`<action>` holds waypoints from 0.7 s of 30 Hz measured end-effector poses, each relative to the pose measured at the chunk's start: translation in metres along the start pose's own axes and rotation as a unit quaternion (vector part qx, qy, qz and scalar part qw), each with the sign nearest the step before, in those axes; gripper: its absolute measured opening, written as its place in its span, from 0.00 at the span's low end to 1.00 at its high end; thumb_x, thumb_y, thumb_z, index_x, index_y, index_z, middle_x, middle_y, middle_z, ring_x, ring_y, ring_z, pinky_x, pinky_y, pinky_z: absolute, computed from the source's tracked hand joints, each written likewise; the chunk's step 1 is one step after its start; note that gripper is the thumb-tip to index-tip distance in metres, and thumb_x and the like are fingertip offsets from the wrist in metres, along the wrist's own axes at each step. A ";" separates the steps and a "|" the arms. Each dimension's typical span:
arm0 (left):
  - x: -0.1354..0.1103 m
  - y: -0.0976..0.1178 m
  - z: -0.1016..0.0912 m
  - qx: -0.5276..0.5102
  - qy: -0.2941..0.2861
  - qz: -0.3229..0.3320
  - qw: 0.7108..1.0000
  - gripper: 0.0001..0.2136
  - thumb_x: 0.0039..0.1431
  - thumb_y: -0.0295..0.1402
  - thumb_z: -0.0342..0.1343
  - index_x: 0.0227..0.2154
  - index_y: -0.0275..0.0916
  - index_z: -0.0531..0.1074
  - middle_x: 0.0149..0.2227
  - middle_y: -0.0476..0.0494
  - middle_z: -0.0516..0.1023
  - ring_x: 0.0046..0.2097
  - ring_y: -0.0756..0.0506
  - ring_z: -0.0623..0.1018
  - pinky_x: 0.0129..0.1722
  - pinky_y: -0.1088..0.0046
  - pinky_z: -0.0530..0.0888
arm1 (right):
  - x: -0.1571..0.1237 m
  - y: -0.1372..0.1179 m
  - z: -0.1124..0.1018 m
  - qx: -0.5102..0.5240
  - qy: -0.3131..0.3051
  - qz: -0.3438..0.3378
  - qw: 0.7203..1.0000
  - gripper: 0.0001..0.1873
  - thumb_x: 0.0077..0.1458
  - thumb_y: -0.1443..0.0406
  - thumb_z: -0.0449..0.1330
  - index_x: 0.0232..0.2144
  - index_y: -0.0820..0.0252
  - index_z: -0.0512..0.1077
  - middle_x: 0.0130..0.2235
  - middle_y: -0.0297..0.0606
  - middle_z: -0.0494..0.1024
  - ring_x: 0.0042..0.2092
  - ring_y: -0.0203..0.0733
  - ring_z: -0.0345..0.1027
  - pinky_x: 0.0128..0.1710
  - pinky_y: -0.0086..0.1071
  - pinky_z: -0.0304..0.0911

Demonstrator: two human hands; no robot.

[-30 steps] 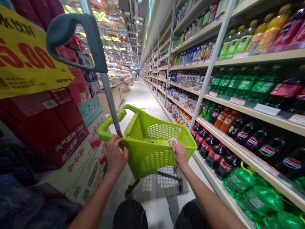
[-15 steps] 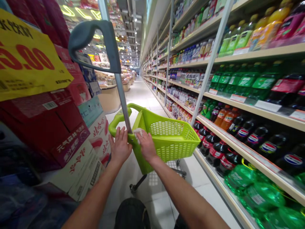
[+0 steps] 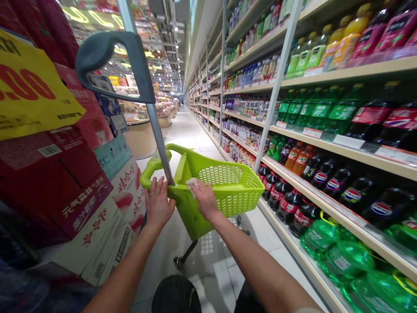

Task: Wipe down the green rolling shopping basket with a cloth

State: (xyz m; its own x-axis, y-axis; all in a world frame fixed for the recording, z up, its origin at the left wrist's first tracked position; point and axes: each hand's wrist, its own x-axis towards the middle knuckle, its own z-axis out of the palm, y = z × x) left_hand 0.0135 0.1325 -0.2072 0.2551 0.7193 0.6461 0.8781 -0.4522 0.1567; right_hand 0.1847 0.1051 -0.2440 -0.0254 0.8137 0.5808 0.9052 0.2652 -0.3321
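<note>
Showing lime green on the shopping cart (image 3: pixel 228 198), with rows of small holes along its side, off-white on the cloth (image 3: pixel 192 181), and slate grey on the looped handle (image 3: pixel 140 65) over a silvery pole (image 3: pixel 159 139). Displaying red digits and black characters on the yellow price sign (image 3: pixel 32 87). Running bright green on the upright bottles (image 3: pixel 342 108), orange on the lower bottles (image 3: pixel 299 161), and whitish on the tiled floor (image 3: pixel 195 134).

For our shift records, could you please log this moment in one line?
left hand: on green cart | right hand: holds pale cloth at cart's near side
</note>
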 end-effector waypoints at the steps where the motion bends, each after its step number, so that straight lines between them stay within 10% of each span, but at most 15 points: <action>1: 0.000 -0.002 0.000 -0.001 0.001 -0.001 1.000 0.26 0.48 0.29 0.45 0.54 0.34 0.57 0.59 0.35 0.58 0.63 0.37 0.49 0.59 0.47 0.50 | -0.007 0.017 -0.006 -0.010 -0.003 0.045 0.999 0.22 0.54 0.75 0.49 0.51 0.59 0.66 0.57 0.46 0.63 0.60 0.45 0.51 0.58 0.49 0.41; 5: 0.000 -0.005 -0.001 -0.013 0.018 -0.014 1.000 0.24 0.49 0.29 0.46 0.53 0.34 0.58 0.59 0.33 0.58 0.63 0.36 0.49 0.59 0.47 0.50 | -0.025 0.044 -0.012 -0.039 0.029 0.164 0.985 0.22 0.55 0.75 0.47 0.51 0.62 0.65 0.56 0.49 0.64 0.58 0.48 0.54 0.56 0.51 0.43; 10: -0.007 0.018 0.001 -0.036 0.101 -0.030 0.994 0.26 0.52 0.29 0.45 0.55 0.30 0.53 0.61 0.28 0.50 0.64 0.38 0.48 0.59 0.50 0.51 | -0.017 0.009 0.006 -0.015 0.008 0.008 1.000 0.24 0.54 0.74 0.49 0.53 0.58 0.63 0.58 0.43 0.62 0.60 0.44 0.50 0.58 0.45 0.43; 18: -0.019 0.052 0.025 0.027 -0.093 0.122 0.988 0.25 0.48 0.25 0.45 0.53 0.33 0.61 0.59 0.36 0.60 0.62 0.39 0.54 0.61 0.52 0.47 | -0.061 0.095 -0.034 -0.112 0.014 0.227 0.967 0.26 0.52 0.75 0.48 0.53 0.60 0.63 0.56 0.49 0.63 0.59 0.50 0.53 0.56 0.52 0.42; 21: -0.023 0.059 0.036 0.037 -0.100 0.123 0.987 0.26 0.48 0.26 0.44 0.54 0.31 0.61 0.59 0.36 0.60 0.62 0.39 0.53 0.61 0.49 0.44 | -0.059 0.079 -0.021 -0.109 0.008 0.145 0.983 0.26 0.52 0.76 0.48 0.53 0.58 0.64 0.57 0.47 0.62 0.60 0.48 0.51 0.56 0.47 0.43</action>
State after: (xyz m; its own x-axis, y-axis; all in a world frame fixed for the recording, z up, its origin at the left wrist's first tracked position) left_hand 0.0743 0.1081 -0.2390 0.5322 0.6858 0.4965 0.8051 -0.5913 -0.0462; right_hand 0.2668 0.0667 -0.2887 0.2518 0.8299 0.4979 0.9428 -0.0943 -0.3196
